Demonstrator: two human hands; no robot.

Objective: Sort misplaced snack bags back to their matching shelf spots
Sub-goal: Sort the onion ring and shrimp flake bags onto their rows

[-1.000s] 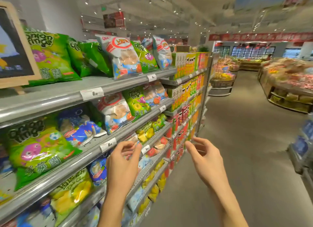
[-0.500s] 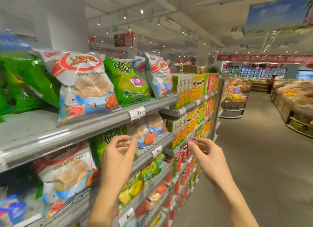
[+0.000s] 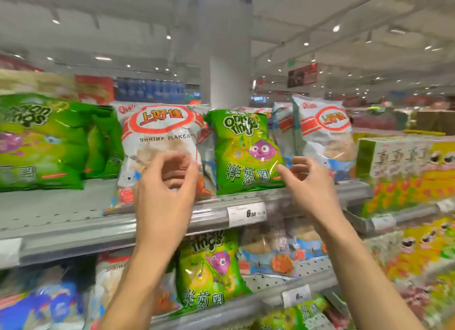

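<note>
Two hands: I had both raised to the top shelf (image 3: 73,221), neither holding anything.
Left hand (image 3: 167,186): fingers curled loosely and apart, hovering in front of the white shrimp flakes bag (image 3: 160,137); I could not tell whether they touched it.
Right hand (image 3: 310,182): fingers spread open, fingertips at the right edge of the green onion rings bag (image 3: 246,152), no grip closed.
Why so placed: I judged I was framing the green bag from both sides to lift it out.
Misplaced item: that green bag stood upright between white shrimp bags, the other white bag (image 3: 322,132) to its right, so it looked like the stray.
Matching spot: more green bags (image 3: 41,142) lay at the left of the same shelf.
Shelf below (image 3: 283,278): another green bag (image 3: 209,273) among shrimp packs.
Price tag (image 3: 246,214): on the rail under the stray.
</note>
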